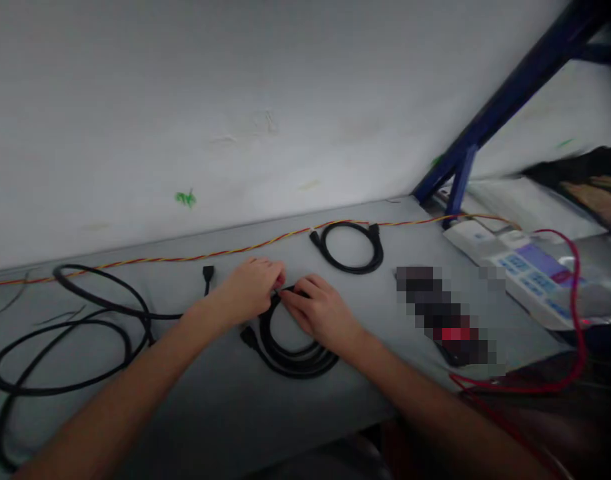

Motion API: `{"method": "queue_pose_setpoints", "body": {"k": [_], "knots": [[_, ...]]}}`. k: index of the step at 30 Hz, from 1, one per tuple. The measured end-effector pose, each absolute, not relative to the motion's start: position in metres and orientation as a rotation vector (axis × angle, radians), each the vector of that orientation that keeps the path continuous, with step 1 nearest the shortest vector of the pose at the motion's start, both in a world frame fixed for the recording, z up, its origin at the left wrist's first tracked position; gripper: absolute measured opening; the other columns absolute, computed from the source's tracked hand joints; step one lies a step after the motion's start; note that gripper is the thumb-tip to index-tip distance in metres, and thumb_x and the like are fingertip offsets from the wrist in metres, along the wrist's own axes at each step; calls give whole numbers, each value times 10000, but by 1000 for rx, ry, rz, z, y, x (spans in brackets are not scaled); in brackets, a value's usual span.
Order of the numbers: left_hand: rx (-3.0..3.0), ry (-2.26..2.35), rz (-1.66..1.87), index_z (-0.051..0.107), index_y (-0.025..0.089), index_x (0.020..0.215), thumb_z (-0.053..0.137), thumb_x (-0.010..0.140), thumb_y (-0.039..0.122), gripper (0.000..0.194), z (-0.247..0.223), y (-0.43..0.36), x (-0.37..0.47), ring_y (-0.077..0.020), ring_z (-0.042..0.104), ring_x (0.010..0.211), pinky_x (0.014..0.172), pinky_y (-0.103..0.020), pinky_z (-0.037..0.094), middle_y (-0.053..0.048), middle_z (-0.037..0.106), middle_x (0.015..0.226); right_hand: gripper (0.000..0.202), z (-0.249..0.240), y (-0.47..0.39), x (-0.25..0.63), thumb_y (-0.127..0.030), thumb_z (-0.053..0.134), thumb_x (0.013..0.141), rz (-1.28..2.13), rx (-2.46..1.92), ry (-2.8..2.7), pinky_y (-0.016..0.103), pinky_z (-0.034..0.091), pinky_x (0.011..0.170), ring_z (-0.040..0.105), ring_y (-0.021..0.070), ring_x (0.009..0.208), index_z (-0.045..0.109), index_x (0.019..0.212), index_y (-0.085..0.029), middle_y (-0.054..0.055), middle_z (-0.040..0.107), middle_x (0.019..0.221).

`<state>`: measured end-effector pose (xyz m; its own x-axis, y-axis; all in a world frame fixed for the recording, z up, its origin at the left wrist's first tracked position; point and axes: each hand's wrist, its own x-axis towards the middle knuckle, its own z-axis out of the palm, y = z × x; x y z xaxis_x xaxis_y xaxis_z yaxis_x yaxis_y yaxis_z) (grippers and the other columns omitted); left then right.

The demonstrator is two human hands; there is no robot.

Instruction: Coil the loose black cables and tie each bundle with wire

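Observation:
A black cable [290,367] lies wound in a coil on the grey table, and its dark plug end [248,336] sticks out on the left. At the coil's top edge, my left hand [258,283] is closed in a pinch; whatever is between its fingertips is too small to make out. My right hand [322,312] reaches over the coil's upper right side, fingers closed on the cable and their tips meeting those of my left hand. My hands partly hide the top of the coil.
A second coiled black cable [352,268] lies behind. Loose black cable [68,390] spreads leftward, with a connector [208,272]. A twisted red-yellow wire [225,252] runs along the wall. On the right are a pixelated dark object [435,313], a white-blue device [530,273], red cable [580,313] and blue frame [515,93].

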<state>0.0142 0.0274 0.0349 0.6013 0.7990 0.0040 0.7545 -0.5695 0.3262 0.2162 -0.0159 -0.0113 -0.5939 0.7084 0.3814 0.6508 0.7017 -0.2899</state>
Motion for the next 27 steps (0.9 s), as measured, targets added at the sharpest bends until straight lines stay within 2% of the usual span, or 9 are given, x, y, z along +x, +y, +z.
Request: {"method": "queue_pose_setpoints", "body": {"k": [2,4,6,9,14,21,24,27], "knots": [[2417,1335,292,666,220,1110,564,853,75,312,32,25,10,-227,708,844,784,-335,537,-38,752,918,183,-11,-16,216,-194,594,1030,160,-1042,-2434,396,531,852,576,244,917,765,1092,-178,88,672,912],[2259,1385,381,652,225,1223,599,901,185,328,29,23,5,-218,724,833,768,-329,548,-28,774,953,184,-11,-16,216,-196,596,1030,160,-1042,-2427,393,529,848,575,245,916,766,1100,-182,86,669,906],[2182,1390,458,683,233,1198,641,878,221,323,26,22,2,-216,734,860,807,-332,551,-21,786,967,187,-11,-15,215,-199,600,1028,170,-1041,-2422,394,530,850,575,247,921,763,1118,-184,85,668,904],[2242,1383,532,724,236,1066,626,849,174,246,22,18,4,-215,729,868,844,-347,538,-18,783,924,184,-12,-15,215,-204,597,1032,190,-1039,-2418,401,533,861,576,249,932,763,1108,-183,83,663,898],[2209,1512,672,650,233,1045,628,830,135,237,19,7,16,-217,714,841,886,-400,518,-7,766,866,196,-14,-15,215,-208,597,1032,214,-1055,-2395,413,540,863,576,256,940,760,1134,-168,88,654,897],[1808,1653,892,459,261,952,712,828,203,287,13,-21,24,-198,701,761,724,-344,529,16,739,820,157,-11,-15,213,-203,631,1013,340,-1116,-2320,390,533,833,573,249,923,788,1027,-192,71,640,860],[1812,1614,885,487,258,972,720,847,222,267,13,-29,25,-201,710,778,741,-351,536,11,746,826,148,-14,-12,212,-199,655,1000,398,-1123,-2279,370,521,821,567,238,903,799,1029,-211,63,638,849],[1892,1578,956,568,243,1106,679,899,243,235,13,-27,18,-215,724,907,876,-397,547,-14,755,908,154,-17,-9,212,-207,665,999,434,-1111,-2241,361,515,830,565,231,902,803,1067,-216,58,640,848]]}}
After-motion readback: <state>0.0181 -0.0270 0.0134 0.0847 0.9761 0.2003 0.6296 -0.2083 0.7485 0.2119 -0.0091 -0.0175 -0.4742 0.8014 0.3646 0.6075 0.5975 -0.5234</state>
